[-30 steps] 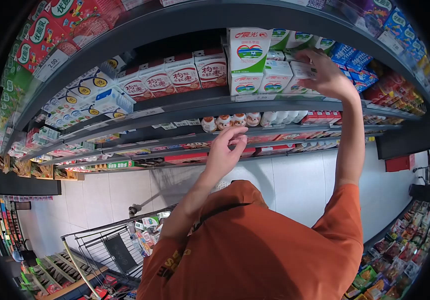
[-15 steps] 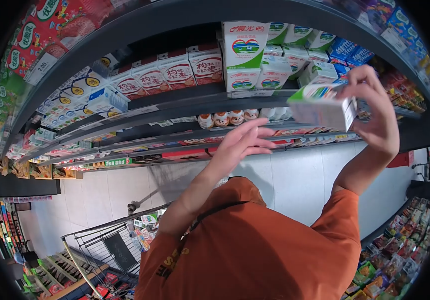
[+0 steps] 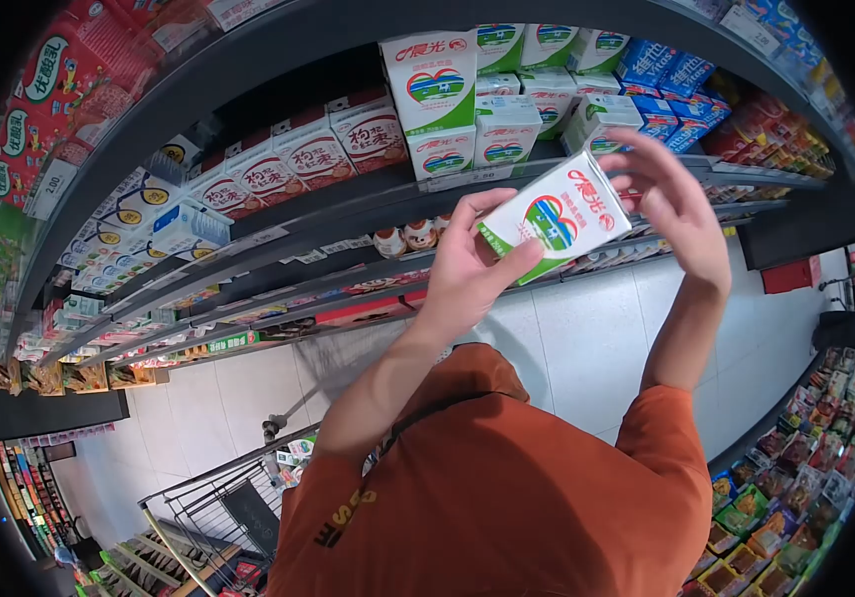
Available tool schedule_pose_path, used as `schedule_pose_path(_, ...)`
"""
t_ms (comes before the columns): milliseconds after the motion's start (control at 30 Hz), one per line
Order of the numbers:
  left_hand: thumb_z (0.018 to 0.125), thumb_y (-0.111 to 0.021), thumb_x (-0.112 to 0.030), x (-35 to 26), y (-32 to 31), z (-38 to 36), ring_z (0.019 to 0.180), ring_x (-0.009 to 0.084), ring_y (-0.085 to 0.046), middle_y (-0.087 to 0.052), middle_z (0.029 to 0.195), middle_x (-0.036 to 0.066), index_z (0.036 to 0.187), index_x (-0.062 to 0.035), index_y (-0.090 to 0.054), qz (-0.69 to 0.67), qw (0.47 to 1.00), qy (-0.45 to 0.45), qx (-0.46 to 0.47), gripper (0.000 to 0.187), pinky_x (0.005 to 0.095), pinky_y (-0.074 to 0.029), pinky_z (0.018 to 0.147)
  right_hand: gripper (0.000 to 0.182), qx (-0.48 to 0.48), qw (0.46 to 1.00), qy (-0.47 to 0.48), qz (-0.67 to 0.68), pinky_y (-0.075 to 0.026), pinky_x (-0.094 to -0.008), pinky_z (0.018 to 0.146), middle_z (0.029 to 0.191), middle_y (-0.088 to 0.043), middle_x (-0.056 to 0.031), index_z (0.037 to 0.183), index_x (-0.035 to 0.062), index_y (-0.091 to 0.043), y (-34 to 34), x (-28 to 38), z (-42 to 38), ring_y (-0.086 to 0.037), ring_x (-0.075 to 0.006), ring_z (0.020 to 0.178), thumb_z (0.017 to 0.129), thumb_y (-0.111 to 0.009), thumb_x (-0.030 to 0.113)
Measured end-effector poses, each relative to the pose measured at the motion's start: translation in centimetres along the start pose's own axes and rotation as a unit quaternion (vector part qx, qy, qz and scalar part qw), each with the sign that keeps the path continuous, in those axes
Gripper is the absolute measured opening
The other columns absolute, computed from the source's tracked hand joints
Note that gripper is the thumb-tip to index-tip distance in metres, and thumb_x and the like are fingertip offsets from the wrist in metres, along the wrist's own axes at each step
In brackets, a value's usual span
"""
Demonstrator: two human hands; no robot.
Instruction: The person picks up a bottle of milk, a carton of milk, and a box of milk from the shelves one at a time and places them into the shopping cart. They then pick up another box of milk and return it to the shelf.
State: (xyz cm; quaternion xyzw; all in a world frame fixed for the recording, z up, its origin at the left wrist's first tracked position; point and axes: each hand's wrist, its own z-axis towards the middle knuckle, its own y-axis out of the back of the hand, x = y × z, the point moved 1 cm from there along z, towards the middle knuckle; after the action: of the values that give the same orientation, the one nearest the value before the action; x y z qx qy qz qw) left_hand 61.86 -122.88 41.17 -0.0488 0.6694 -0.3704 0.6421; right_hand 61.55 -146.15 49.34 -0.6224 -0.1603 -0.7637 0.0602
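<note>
A white and green drink carton (image 3: pixel 559 217) with a heart-shaped picture is held tilted in front of the shelf. My left hand (image 3: pixel 475 261) is closed round its lower end, thumb across the front face. At the carton's upper right end is my right hand (image 3: pixel 681 204), fingers bent and apart, their tips right by the carton's edge. Matching cartons (image 3: pixel 507 129) stand on the shelf just behind, with one tall carton (image 3: pixel 431 85) stacked on another.
Red and white cartons (image 3: pixel 316 157) fill the shelf to the left, blue packs (image 3: pixel 681 114) to the right. The dark shelf edge (image 3: pixel 348 214) runs below them. A wire shopping cart (image 3: pixel 218 497) with goods stands at lower left. Packaged snacks (image 3: pixel 795 488) are racked at lower right.
The carton has come left and turned its printed front upward. My left hand, empty before, has taken hold of it, while my right hand has loosened from it.
</note>
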Motion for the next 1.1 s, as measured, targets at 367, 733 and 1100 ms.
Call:
schedule_pose_path(367, 0.088, -0.066, -0.002, 1.9, 1.6, 0.3, 0.115, 0.021, -0.056, -0.052, 0.125, 0.016, 0.137, 0.0002, -0.035, 0.194, 0.973, -0.104, -0.07, 0.058, 0.0316, -0.047, 0.097, 0.051, -0.075, 0.961, 0.113, -0.242, -0.048, -0.0338, 0.097, 0.12, -0.061, -0.0115, 0.129, -0.0017, -0.056, 0.1, 3.1, 1.6, -0.059, -0.0193, 0.111, 0.08, -0.072, 0.002)
schedule_pose_path(733, 0.091, -0.059, 0.002, 1.4, 4.6, -0.7, 0.107, 0.0186, -0.061, -0.057, 0.119, 0.012, 0.126, 0.0026, -0.05, 0.208, 0.97, -0.083, -0.095, 0.036, 0.0287, -0.05, 0.092, 0.048, -0.031, 0.895, 0.157, -0.417, -0.048, -0.0369, 0.097, 0.122, -0.06, -0.0151, 0.129, 0.0037, -0.057, 3.5, -0.1, 7.6, -0.06, -0.0277, 0.111, 0.083, -0.071, 0.004)
schedule_pose_path(1100, 0.09, -0.06, 0.002, -0.2, 5.1, -0.7, 0.104, 0.0163, -0.061, -0.057, 0.118, 0.012, 0.118, 0.0026, -0.057, 0.291, 0.928, -0.184, -0.142, 0.028, 0.0263, -0.05, 0.086, 0.05, -0.085, 0.872, 0.124, -0.465, -0.047, -0.0397, 0.095, 0.119, -0.057, -0.0126, 0.124, 0.0076, -0.061, 1.4, -2.4, 7.7, -0.053, -0.0319, 0.114, 0.076, -0.075, 0.006)
